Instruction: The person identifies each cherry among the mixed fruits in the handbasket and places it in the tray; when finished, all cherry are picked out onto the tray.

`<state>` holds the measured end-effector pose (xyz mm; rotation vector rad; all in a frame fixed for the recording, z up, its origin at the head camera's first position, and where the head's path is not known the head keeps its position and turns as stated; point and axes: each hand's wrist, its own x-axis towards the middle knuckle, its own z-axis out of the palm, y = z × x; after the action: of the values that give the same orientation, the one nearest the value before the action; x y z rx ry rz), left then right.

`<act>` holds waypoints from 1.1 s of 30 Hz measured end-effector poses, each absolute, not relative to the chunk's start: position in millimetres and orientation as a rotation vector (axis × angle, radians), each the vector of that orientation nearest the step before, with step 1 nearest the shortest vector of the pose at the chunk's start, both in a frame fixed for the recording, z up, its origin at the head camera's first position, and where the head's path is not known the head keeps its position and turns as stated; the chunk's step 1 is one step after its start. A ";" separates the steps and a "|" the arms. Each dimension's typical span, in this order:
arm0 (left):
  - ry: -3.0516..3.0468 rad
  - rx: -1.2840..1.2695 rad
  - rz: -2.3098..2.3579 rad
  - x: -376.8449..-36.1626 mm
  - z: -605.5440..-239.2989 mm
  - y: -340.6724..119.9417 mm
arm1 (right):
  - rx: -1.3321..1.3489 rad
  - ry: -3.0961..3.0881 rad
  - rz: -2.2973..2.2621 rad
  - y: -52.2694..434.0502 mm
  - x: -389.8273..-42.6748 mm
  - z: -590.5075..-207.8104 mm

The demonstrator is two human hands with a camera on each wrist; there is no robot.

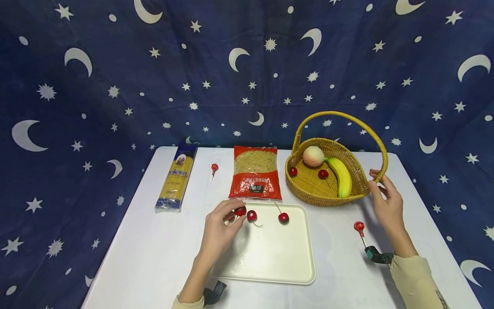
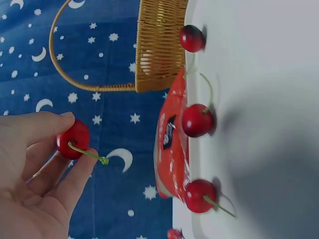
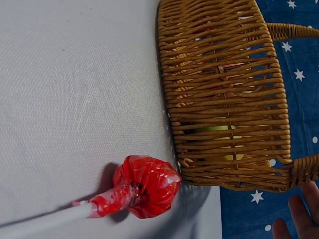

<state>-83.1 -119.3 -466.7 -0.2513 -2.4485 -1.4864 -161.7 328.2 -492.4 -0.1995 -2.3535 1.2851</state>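
My left hand pinches a red cherry with a green stem between thumb and fingertips, above the upper left of the cream tray. On the tray lie three more cherries: one at the right, one in the middle, and one partly hidden by the hand but plain in the left wrist view. My right hand holds the base of the handle of the wicker basket at its right end, thumb and fingers on either side. Inside the basket are a peach, a banana and two cherries.
A red lollipop lies near the right wrist; another lollipop lies at the back left. Behind the tray is a red bag of pasta. A spaghetti pack lies at the left. A star-patterned cloth hangs behind the table.
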 end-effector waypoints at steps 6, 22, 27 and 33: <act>-2.494 -0.218 -1.407 -57.6 -481.8 -130.2 | -0.196 -2.360 1.278 329.8 -159.4 -494.4; -2.859 -0.232 -0.885 -33.1 -528.9 -134.2 | -0.191 -2.370 1.282 330.3 -159.4 -496.7; -2.884 -0.225 -0.843 -33.1 -528.2 -133.5 | -0.171 -2.355 1.272 329.9 -160.9 -497.1; -2.872 -0.189 -0.857 -33.3 -522.9 -132.4 | -0.158 -2.345 1.276 330.0 -162.9 -497.0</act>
<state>-33.3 -132.4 -522.9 -0.1887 -2.8722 -0.8572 -162.9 330.0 -497.0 -0.1577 -2.3451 1.2756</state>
